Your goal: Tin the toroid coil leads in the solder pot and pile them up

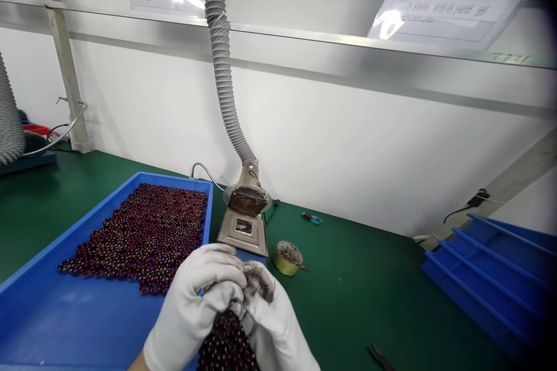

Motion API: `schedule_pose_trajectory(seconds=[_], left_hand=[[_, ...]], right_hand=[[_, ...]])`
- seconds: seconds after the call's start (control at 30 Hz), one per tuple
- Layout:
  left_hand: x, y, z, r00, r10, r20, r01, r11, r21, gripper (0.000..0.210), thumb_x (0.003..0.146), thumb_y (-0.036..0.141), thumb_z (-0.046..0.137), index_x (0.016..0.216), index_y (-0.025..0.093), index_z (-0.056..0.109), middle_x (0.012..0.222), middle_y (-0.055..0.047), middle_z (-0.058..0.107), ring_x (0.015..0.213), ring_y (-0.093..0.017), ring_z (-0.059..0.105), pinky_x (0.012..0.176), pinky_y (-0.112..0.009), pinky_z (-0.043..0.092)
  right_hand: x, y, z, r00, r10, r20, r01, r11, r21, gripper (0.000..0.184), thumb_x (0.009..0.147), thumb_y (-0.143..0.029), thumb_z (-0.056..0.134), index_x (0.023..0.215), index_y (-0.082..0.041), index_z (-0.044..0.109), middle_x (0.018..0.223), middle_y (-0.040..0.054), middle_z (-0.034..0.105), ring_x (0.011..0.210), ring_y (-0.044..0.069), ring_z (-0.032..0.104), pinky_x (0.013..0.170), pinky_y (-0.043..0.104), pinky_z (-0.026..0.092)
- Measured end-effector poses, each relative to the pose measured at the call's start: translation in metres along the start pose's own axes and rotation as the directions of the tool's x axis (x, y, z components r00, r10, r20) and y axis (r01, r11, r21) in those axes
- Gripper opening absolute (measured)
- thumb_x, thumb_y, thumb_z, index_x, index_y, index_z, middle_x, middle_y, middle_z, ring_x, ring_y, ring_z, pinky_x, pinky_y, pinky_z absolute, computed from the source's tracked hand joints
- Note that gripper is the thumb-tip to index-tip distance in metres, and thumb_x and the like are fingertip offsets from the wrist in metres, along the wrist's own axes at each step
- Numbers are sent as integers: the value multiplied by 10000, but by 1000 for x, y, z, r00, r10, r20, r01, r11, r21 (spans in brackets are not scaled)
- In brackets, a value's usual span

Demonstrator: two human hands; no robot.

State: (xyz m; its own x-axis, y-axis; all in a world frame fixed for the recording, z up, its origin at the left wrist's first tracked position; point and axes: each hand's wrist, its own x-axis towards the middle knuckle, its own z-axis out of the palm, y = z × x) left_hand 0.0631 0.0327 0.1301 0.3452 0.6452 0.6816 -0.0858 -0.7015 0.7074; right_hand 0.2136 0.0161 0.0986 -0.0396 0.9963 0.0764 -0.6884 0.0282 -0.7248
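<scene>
My left hand (198,295) and my right hand (272,307), both in white gloves, meet at the lower middle with their fingers closed. The fingertips touch or nearly touch, and they hide whatever is between them. Dark stains mark the right glove's fingertips. Directly below the hands is a heap of small dark ring-shaped parts (228,345) with red and gold specks, cut off by the lower edge. To the left, a blue tray (87,324) holds many similar dark rings (148,232) packed in a flat layer.
Behind my hands stands a metal heating unit (241,232) under a grey extraction hose (221,69). A round tin (287,258) sits beside it. Farther right are a small blue-and-dark item (311,218), a dark-handled tool (380,356) and stacked blue trays (491,278).
</scene>
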Motion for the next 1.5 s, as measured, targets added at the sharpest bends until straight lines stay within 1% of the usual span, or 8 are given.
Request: schedule_pose_trajectory(seconds=[0.17,0.27,0.37,0.63,0.9,1.13,1.33,1.5], left_hand=[[-3,3,-6,952,-238,-193,194,956,-219,153,806,227,551,750,276,685,879,22,689,955,-165,593,828,-232,466],[0,5,-5,939,-323,-117,296,934,-202,158,703,196,647,822,277,714,952,-6,700,925,-186,623,807,-236,491],[4,6,3,947,-321,-11,314,932,-181,213,634,132,667,779,273,733,938,-16,708,882,-193,640,765,-229,509],[-6,0,-2,908,-288,-305,175,921,-347,147,729,167,617,737,281,710,883,32,708,923,-163,613,830,-219,485],[5,10,0,958,-278,-72,262,948,-180,117,674,180,621,704,236,720,844,-29,706,880,-195,625,802,-249,487],[-1,7,-10,893,-381,-240,329,916,-231,123,747,258,609,810,203,699,1003,-63,681,971,-223,605,859,-305,483],[-2,7,8,994,-102,37,88,955,283,425,689,142,652,1079,300,588,1140,-31,628,1064,-233,545,943,-407,422],[-1,6,6,997,48,64,-66,942,328,356,729,175,662,1052,297,571,1051,-14,661,997,-194,570,894,-340,446]], right_hand=[[-4,-6,-2,998,47,29,-46,999,-18,201,547,-95,779,685,-193,670,728,18,695,626,150,625,609,275,524],[-4,-8,-4,1000,21,13,-21,1000,0,212,551,-81,778,699,-194,677,769,34,704,685,168,639,674,295,523],[0,-4,-4,999,24,36,-25,999,38,205,557,-76,773,684,-202,672,731,19,701,666,162,642,670,297,526],[4,-3,-7,999,25,32,-23,998,-64,221,512,-153,815,662,-188,656,719,29,688,563,138,604,569,281,518],[-5,18,-2,997,-61,-37,59,997,-40,316,549,-250,802,831,-194,670,811,40,698,745,184,643,717,307,509],[-29,6,26,997,66,-28,-53,946,321,277,690,-226,714,960,-239,654,805,-8,715,673,114,649,672,241,510],[-25,6,30,996,69,-64,-43,937,347,180,649,-257,747,819,-225,699,901,12,715,855,141,632,776,255,501],[-28,6,29,995,65,-72,-36,938,345,193,600,-278,785,771,-236,706,802,-50,724,809,78,635,809,169,469]])
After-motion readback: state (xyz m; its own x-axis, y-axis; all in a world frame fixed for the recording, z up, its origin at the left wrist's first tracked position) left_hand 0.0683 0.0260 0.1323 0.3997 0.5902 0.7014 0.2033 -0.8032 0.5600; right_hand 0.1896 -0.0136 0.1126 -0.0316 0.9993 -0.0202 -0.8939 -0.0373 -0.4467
